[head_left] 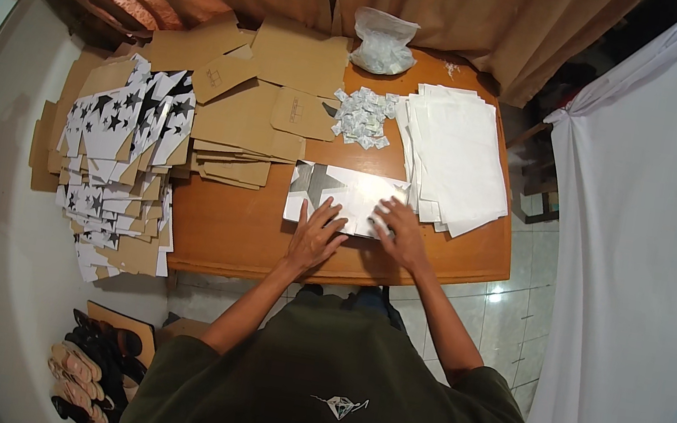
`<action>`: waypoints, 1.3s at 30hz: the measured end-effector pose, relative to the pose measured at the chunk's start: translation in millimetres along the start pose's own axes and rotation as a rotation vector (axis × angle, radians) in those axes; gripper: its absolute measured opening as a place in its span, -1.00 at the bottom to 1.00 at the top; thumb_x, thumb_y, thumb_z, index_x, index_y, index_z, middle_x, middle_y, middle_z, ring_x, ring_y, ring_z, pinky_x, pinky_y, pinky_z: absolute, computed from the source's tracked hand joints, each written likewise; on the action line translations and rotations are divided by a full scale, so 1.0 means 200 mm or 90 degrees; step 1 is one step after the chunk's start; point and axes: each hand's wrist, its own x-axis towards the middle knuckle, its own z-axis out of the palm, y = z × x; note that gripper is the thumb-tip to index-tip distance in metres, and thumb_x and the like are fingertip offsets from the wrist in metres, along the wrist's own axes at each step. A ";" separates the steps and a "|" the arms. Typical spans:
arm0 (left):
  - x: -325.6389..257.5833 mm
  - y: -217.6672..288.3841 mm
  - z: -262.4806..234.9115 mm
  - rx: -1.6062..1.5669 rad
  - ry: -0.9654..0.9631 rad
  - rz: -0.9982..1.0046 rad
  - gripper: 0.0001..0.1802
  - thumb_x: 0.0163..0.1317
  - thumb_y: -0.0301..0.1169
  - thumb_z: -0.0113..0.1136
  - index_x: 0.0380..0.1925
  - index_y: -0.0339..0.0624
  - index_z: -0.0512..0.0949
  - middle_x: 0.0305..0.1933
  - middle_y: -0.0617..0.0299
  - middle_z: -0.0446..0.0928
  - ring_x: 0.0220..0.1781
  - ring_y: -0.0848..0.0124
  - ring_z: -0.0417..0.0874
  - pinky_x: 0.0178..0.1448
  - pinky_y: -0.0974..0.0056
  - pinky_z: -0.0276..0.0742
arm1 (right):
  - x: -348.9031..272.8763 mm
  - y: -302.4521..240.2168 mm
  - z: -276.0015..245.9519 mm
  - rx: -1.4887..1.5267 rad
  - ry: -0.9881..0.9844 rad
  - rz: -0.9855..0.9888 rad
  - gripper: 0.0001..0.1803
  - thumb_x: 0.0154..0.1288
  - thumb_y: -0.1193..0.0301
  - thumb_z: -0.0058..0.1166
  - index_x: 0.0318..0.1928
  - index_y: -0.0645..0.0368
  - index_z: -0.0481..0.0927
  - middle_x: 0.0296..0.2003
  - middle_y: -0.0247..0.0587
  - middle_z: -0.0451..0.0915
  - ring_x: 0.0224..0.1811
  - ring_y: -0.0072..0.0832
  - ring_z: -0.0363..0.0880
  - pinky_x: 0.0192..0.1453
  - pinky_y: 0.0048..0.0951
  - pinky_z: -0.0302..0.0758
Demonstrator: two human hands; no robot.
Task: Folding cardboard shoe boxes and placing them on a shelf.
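A flat white box (364,189) with a dark star printed at its left end lies near the middle of the table's front side. My left hand (318,233) rests on the box's near edge, its fingers spread and laid on the top. Over the right part of the box is my right hand (398,228), fingers apart, slightly blurred. Neither hand is closed round anything. Just right of the box stands a stack of white paper sheets (462,156). Beyond the box lies a heap of small clear-and-white sachets (363,117).
A clear plastic bag (384,46) of sachets sits at the table's back. Flat brown cardboard pieces (239,113) are stacked left of the box. Farther left rise piles of star-printed cardboard (118,123). Shoes (87,375) lie on the floor at lower left. A white cloth (632,258) hangs at right.
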 end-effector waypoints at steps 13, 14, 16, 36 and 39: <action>-0.11 0.60 0.48 -0.214 0.237 -0.490 -0.57 0.38 -0.27 0.30 0.14 -0.29 0.53 0.11 -0.12 0.49 0.14 0.00 0.56 0.18 0.03 0.51 | 0.23 0.74 -0.12 0.248 -0.157 0.032 -0.42 0.52 0.15 0.08 0.44 0.07 0.42 0.42 0.16 0.39 0.49 -0.01 0.34 0.53 -0.16 0.28; -0.12 0.65 0.53 -0.202 0.251 -0.509 -0.57 0.38 -0.27 0.30 0.14 -0.29 0.53 0.11 -0.12 0.49 0.14 0.00 0.56 0.18 0.03 0.51 | 0.25 0.70 -0.12 0.261 -0.176 0.019 -0.42 0.52 0.15 0.08 0.44 0.07 0.42 0.42 0.16 0.39 0.49 -0.01 0.34 0.53 -0.16 0.28; -0.13 0.74 0.63 -0.193 0.225 -0.505 -0.22 0.33 -0.12 0.36 0.40 -0.27 0.28 0.30 -0.20 0.40 0.29 -0.07 0.50 0.32 -0.01 0.44 | 0.29 0.62 -0.14 0.338 -0.289 0.094 -0.43 0.54 0.24 0.04 0.45 0.19 0.37 0.21 0.23 0.56 0.14 -0.02 0.58 0.29 -0.19 0.46; -0.28 1.24 0.39 0.013 0.625 -0.587 -0.01 0.34 -0.44 0.31 0.63 -0.13 -0.10 0.39 -0.05 0.21 0.35 0.15 0.43 0.25 0.22 0.58 | 0.07 0.07 -0.29 0.420 -0.406 -0.315 0.03 0.22 0.43 0.40 0.60 0.14 0.06 -0.04 -0.09 0.25 -0.13 -0.30 0.33 0.02 -0.32 0.45; -0.47 1.41 0.26 0.012 0.691 -0.610 -0.01 0.34 -0.50 0.29 0.63 -0.12 -0.10 0.38 -0.02 0.24 0.35 0.17 0.45 0.27 0.21 0.60 | -0.04 -0.24 -0.36 0.425 -0.450 -0.314 0.02 0.25 0.56 0.35 0.62 0.09 0.04 0.09 0.00 0.28 -0.05 -0.25 0.44 0.07 -0.31 0.52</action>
